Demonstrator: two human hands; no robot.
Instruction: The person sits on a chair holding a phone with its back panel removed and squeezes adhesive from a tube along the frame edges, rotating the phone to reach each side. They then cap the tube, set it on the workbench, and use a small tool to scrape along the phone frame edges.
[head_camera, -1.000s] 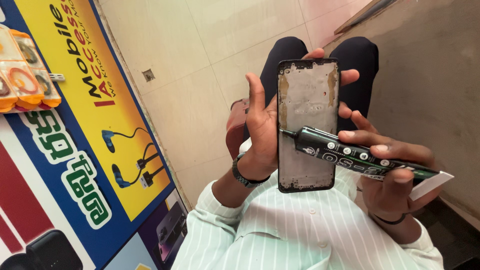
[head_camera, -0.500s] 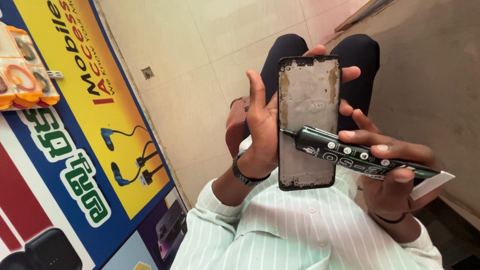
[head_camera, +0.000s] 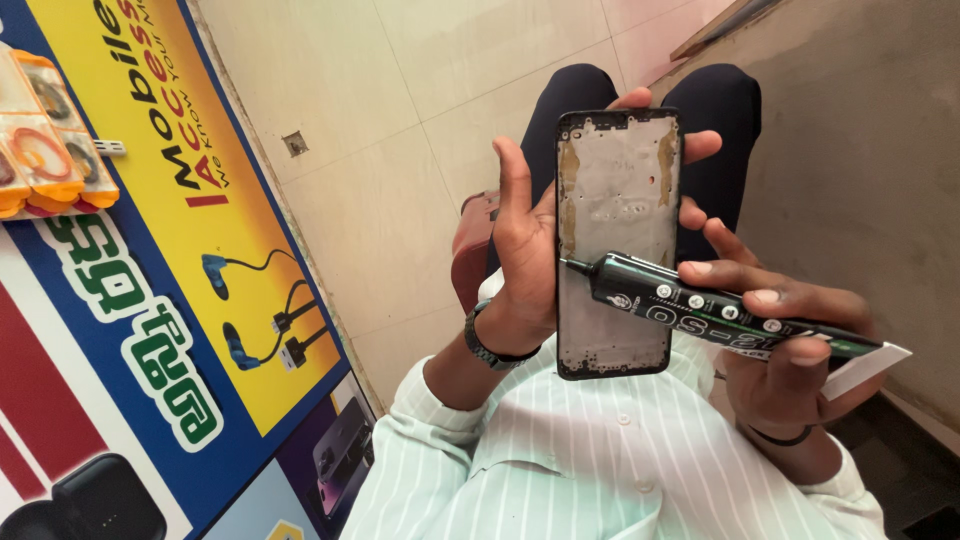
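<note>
Between the two hands stands a phone frame (head_camera: 617, 240) (black rim, grey inside). Left hand (head_camera: 525, 245) wraps around its edge and holds it upright. Right hand (head_camera: 790, 350) grips a black glue tube (head_camera: 700, 305), its thin tip touching the frame's left edge.
</note>
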